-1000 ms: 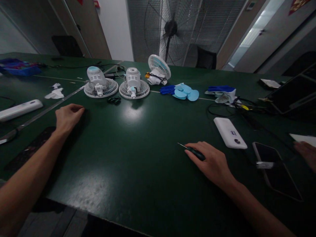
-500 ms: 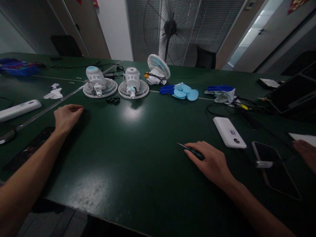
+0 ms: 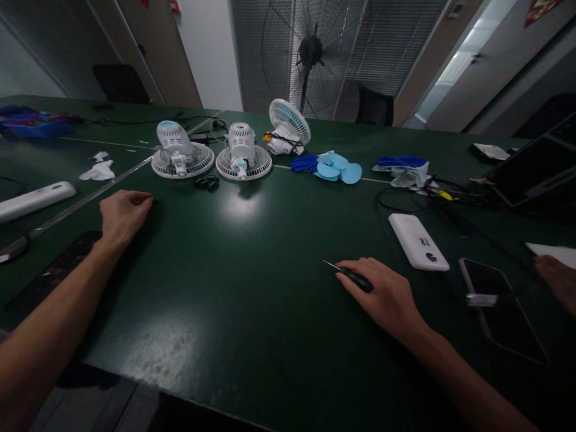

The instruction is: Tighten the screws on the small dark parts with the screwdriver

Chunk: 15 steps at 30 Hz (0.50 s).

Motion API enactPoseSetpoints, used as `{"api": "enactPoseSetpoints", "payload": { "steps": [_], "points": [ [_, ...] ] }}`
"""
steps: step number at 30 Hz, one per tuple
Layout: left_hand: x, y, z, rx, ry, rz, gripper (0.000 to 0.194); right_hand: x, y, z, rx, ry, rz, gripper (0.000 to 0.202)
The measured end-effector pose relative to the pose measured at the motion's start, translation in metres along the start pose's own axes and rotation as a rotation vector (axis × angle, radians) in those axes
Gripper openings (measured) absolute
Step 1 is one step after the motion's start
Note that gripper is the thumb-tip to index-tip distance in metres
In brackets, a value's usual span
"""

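My right hand (image 3: 382, 294) rests on the green table, closed around a screwdriver (image 3: 357, 279). Its dark handle lies under my fingers, and its thin metal shaft points to the far left. Further left, my left hand (image 3: 123, 213) is on the tabletop with its fingers curled together. Anything inside them is hidden. Beyond that hand, two white fan heads (image 3: 182, 157) (image 3: 243, 161) lie face down on their grilles, motor housings up. Small dark green pieces (image 3: 207, 183) sit just in front of them.
Behind stands another small white fan (image 3: 288, 129). Light blue fan blades (image 3: 338, 168) lie beside a blue glove (image 3: 303, 162). To the right are a white power bank (image 3: 418, 241), a phone (image 3: 504, 312), cables and another person's hand (image 3: 558, 279). A dark phone-like slab (image 3: 54, 270) lies under my left forearm.
Almost nothing differs. My left hand has shifted very slightly to the right; my right hand and the screwdriver have stayed in place.
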State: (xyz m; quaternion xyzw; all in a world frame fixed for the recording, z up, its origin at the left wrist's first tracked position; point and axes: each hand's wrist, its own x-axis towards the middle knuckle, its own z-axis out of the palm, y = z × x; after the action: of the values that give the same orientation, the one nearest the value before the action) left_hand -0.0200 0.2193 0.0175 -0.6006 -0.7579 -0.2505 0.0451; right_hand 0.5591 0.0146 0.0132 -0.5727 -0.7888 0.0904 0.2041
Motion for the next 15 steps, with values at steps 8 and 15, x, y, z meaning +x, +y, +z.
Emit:
{"api": "enactPoseSetpoints", "payload": {
  "steps": [8, 15],
  "points": [
    [0.004, -0.0029, -0.0028, -0.078, -0.04, -0.173, 0.041, -0.001, 0.0012, 0.0003, 0.01, -0.008, 0.0, 0.027],
    [0.0012, -0.003, -0.0068, -0.135, -0.018, -0.262, 0.043, -0.0002, -0.0015, -0.0008, -0.012, -0.01, 0.006, 0.029]
  ]
}}
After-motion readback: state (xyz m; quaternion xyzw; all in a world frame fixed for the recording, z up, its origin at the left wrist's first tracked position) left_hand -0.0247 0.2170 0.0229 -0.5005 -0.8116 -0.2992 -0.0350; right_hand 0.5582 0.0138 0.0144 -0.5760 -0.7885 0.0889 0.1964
